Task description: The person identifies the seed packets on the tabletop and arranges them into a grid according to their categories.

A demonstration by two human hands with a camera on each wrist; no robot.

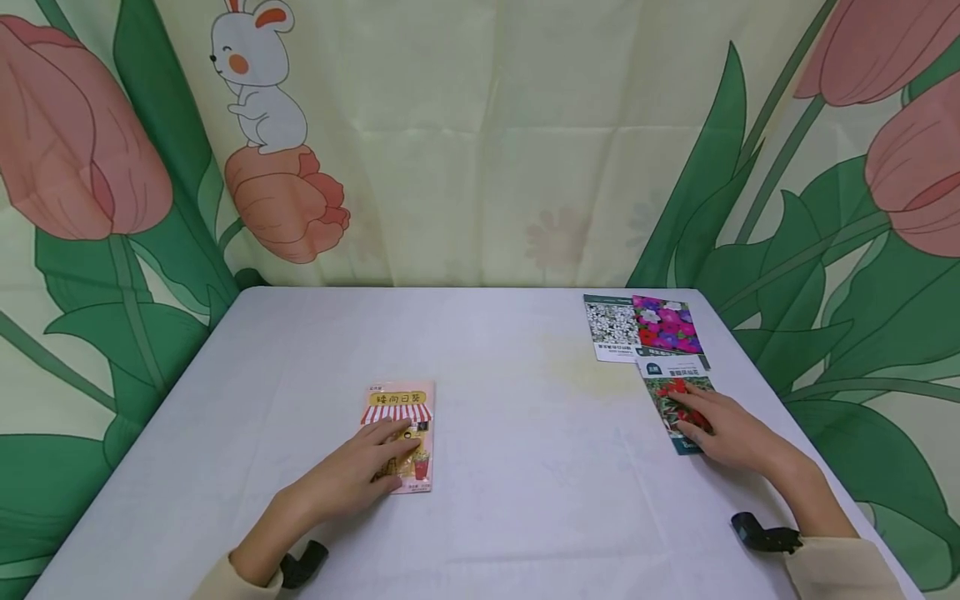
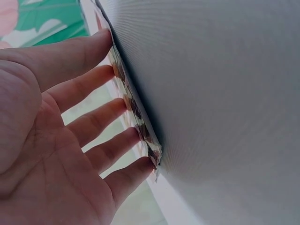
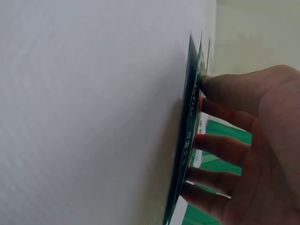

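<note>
My left hand [image 1: 348, 475] rests its spread fingertips on a pink seed packet [image 1: 397, 400] with a striped awning print, left of the table's middle. In the left wrist view, the thumb and fingertips touch the face of this packet [image 2: 136, 112], which lies flat on the cloth. At the right, my right hand [image 1: 738, 429] lays its fingertips on a seed packet with red flowers [image 1: 663, 404], covering part of its picture. The right wrist view has the fingers spread along that packet's dark green lower end [image 3: 190, 122]. Neither hand is curled round its packet.
Behind the right hand, a white-flower packet [image 1: 611, 325] and a pink-and-purple-flower packet [image 1: 667, 325] lie side by side, touching or overlapping, near the far right corner. A white cloth covers the table [image 1: 510, 467]. A printed curtain [image 1: 480, 150] hangs behind its far edge.
</note>
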